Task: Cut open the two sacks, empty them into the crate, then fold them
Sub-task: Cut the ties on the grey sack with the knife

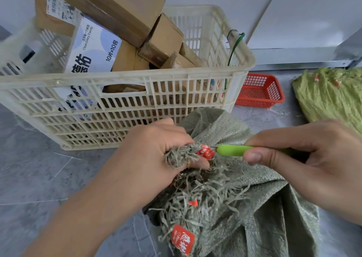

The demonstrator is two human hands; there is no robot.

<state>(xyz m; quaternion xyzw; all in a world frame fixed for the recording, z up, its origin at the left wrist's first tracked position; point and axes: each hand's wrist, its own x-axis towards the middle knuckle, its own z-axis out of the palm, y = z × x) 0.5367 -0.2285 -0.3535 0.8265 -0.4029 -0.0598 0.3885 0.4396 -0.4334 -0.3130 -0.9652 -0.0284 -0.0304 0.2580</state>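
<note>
In the head view, the person's left hand (148,158) is curled round the frayed, gathered mouth of the grey-green sack (254,207). It bunches the loose strands just beside a red seal tag (205,152). The right hand (305,158) pinches a green-handled cutter (233,150) between thumb and fingers, and the cutter's tip meets the tag right at the left fingertips. The sack lies on the floor (39,168) under both hands. The cream crate (137,76) stands just beyond the left hand, with cardboard boxes (125,8) piled in it. A second, brighter green sack (329,94) lies beyond the right hand, well apart. A small red basket (258,90) sits between it and the crate.

The step in hand looks to be cutting the closure at the sack's mouth. To do it well, the left hand should hold the bunch taut so the blade bites the tie rather than sliding on loose fibres (the blade itself is too small to make out). The stroke should run away from the left fingers, which sit very close to the tip. Short strokes would likely spare whatever lies beneath.
</note>
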